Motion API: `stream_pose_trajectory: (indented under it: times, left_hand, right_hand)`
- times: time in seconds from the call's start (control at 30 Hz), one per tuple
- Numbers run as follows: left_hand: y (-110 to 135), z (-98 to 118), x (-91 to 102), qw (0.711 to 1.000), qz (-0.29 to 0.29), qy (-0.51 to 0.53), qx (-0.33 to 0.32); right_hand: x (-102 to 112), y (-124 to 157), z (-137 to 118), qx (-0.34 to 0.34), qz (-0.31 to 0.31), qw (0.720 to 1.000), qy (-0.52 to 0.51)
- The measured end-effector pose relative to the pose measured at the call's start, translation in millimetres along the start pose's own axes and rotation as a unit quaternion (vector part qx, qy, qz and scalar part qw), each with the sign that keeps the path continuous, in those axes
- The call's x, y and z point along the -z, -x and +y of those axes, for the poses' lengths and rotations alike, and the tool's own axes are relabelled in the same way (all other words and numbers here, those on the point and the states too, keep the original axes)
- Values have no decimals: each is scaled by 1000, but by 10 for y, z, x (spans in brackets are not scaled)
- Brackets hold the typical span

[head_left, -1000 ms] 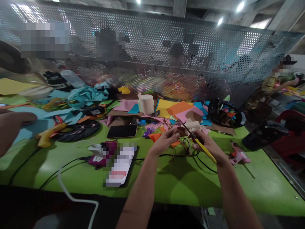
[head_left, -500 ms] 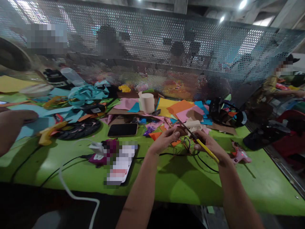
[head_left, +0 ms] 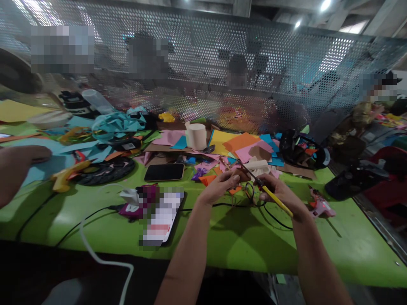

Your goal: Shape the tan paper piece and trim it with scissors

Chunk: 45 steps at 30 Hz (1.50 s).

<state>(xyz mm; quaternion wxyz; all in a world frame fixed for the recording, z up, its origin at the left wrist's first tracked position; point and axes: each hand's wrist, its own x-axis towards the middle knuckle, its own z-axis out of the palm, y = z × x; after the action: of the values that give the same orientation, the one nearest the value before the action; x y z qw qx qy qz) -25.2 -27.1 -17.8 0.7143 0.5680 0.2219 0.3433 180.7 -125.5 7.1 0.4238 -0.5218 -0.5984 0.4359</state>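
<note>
- A small brown piece (head_left: 242,174) was above the green table (head_left: 238,250), between the person's hands.
- The left hand (head_left: 220,186) was nearly closed, pinching it with thumb and fingers, likely to keep it still.
- The right hand (head_left: 281,189) had its fingers curled around a yellow-handled tool (head_left: 277,200), whose handle lay back toward the wrist, perhaps for a firm grip.
- Behind stood a pale roll (head_left: 197,138), upright, maybe so it stayed put.
- Far left, another person's hand (head_left: 30,156) was over blue paper (head_left: 62,159).

Fingers of the right hand (head_left: 284,193) are hiding part of the yellow-handled tool (head_left: 277,200) — a co-worker's arm (head_left: 14,171) is running off the left edge — and pixelation is masking much of the lit phone (head_left: 162,216).
</note>
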Motion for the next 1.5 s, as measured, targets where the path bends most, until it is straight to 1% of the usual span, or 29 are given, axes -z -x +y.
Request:
stream_pose_trajectory:
  times: [0.17, 0.3, 0.4, 0.53, 0.67, 0.87, 1.07, 1.2, 1.5]
  left_hand:
    - [-7, -14, 11, 1000, -5, 5, 0]
    - [-5, -14, 12, 1000, 0, 10, 3]
    - [3, -4, 9, 1000, 7, 5, 4]
    - [4, 9, 13, 1000, 4, 11, 16]
    - [-9, -3, 28, 1000, -3, 21, 19]
    - [-11, 0, 28, 999, -5, 37, 25]
    - [-14, -11, 38, 999, -1, 37, 27]
    - [-11, -9, 35, 999, 9, 42, 33]
    - [-25, -15, 41, 999, 1, 33, 39]
  right_hand:
    - [-3, -11, 13, -6, 3, 1000, -31]
    - [1, -17, 17, -15, 15, 999, -29]
    - [12, -7, 1, 3, 13, 1000, 4]
    - [37, 9, -1, 45, -8, 996, 77]
    - [48, 13, 19, 60, -19, 991, 115]
    - [50, 9, 27, 68, -34, 992, 104]
    - [52, 6, 23, 78, -31, 990, 110]
    - [57, 8, 25, 69, -38, 991, 109]
    - [70, -2, 75, 46, -38, 994, 91]
